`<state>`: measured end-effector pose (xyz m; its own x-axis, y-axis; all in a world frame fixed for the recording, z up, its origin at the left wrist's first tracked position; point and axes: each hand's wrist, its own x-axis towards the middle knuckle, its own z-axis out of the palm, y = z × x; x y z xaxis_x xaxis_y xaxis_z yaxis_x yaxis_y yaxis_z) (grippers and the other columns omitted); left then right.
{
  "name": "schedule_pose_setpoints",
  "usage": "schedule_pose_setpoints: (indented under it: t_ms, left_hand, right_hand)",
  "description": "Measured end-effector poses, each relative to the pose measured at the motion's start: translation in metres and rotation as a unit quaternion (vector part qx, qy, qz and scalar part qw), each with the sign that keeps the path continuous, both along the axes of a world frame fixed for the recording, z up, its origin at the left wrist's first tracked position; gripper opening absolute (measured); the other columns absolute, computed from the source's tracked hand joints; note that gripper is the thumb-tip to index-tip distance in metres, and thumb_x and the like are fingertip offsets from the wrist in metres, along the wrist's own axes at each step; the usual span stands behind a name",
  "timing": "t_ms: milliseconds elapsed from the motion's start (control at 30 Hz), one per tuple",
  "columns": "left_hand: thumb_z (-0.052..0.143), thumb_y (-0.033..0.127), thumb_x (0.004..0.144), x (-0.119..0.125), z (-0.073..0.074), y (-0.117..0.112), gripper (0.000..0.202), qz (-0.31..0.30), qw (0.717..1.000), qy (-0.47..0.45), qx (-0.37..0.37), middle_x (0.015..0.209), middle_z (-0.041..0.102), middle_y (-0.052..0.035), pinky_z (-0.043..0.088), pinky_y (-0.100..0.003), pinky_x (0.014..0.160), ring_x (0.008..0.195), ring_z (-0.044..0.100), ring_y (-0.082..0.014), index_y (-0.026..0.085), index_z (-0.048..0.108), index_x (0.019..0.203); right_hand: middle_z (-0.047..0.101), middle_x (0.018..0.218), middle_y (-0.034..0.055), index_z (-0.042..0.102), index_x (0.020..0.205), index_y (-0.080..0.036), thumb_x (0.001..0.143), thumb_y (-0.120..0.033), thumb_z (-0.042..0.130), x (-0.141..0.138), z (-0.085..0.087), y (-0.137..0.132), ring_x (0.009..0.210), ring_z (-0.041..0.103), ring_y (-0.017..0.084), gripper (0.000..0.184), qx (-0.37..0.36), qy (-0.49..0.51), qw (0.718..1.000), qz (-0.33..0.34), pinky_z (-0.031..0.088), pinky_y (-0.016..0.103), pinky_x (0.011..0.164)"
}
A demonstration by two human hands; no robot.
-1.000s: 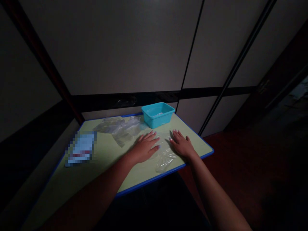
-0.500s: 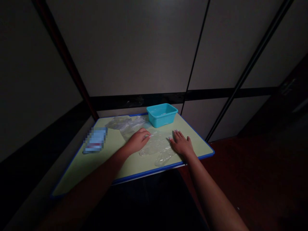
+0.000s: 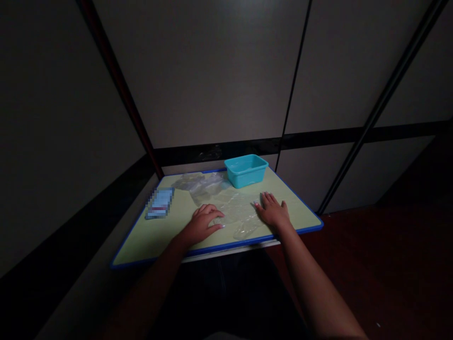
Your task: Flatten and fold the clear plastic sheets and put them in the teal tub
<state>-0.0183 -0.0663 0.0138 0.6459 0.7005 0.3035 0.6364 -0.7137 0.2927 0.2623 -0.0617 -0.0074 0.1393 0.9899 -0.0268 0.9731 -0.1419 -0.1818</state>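
Observation:
A clear plastic bag (image 3: 237,210) lies spread and wrinkled on the pale yellow table (image 3: 152,245), between my two hands. At its left edge is my left hand (image 3: 203,223), thumb and fingers apart, nothing held between them. My right hand (image 3: 272,211) rests flat with fingers spread at the right side of the bag. Behind the left hand lies more crumpled clear plastic (image 3: 207,186); whether it joins the nearer sheet I cannot tell.
A turquoise plastic basin (image 3: 247,172) stands at the back of the table. On the left lies a phone-shaped item (image 3: 160,203), its face blurred. The table has a blue rim, and a panelled wall (image 3: 219,71) rises right behind it.
My left hand has drawn back toward the table's front edge, and its thumb and fingers have parted. The right hand stays flat on the bag's side. The camera view has shifted slightly.

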Motion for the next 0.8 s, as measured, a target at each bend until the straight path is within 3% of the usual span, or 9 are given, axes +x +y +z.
schedule_pose_setpoints:
  t_ms: [167, 367, 700, 800]
  left_hand:
    - [0.059, 0.035, 0.082, 0.007, -0.002, 0.007, 0.016, -0.057, 0.998, -0.002, 0.003, 0.091, 0.056, -0.0041, 0.04, -0.031, 0.084, 0.092, 0.051, -0.0189, 0.02, 0.061, 0.085]
    - [0.062, 0.03, 0.08, -0.011, -0.01, 0.009, 0.011, -0.049, 0.998, -0.026, 0.005, 0.09, 0.06, -0.0037, 0.041, -0.032, 0.085, 0.09, 0.052, -0.0184, 0.019, 0.061, 0.082]
    - [0.057, 0.035, 0.083, -0.044, -0.016, -0.008, 0.02, 0.014, 0.999, -0.02, 0.027, 0.107, 0.06, -0.0071, 0.043, -0.036, 0.086, 0.092, 0.056, -0.02, 0.023, 0.072, 0.089]
    - [0.054, 0.037, 0.085, -0.049, -0.016, -0.011, 0.027, 0.031, 0.999, -0.019, 0.03, 0.113, 0.057, -0.0084, 0.041, -0.037, 0.091, 0.101, 0.053, -0.0219, 0.024, 0.069, 0.103]
  right_hand:
    - [0.012, 0.153, 0.0085, 0.014, 0.146, -0.018, 0.09, -0.058, 0.013, 0.0, -0.001, 0.0, 0.14, 0.008, 0.023, 0.07, 0.018, 0.005, 1.0, 0.003, 0.009, 0.057, 0.106]
    - [0.012, 0.153, 0.008, 0.017, 0.146, -0.018, 0.09, -0.058, 0.013, 0.0, -0.001, -0.001, 0.14, 0.008, 0.022, 0.069, 0.018, 0.001, 1.0, 0.005, 0.01, 0.057, 0.105]
    - [0.012, 0.153, 0.0073, 0.014, 0.146, -0.019, 0.09, -0.055, 0.011, 0.001, -0.003, 0.0, 0.14, 0.007, 0.023, 0.067, 0.013, -0.009, 1.0, 0.007, 0.01, 0.058, 0.105]
    - [0.012, 0.153, 0.0077, 0.015, 0.146, -0.019, 0.09, -0.056, 0.01, 0.001, -0.002, -0.001, 0.14, 0.006, 0.024, 0.068, 0.012, -0.011, 1.0, 0.008, 0.01, 0.058, 0.105]
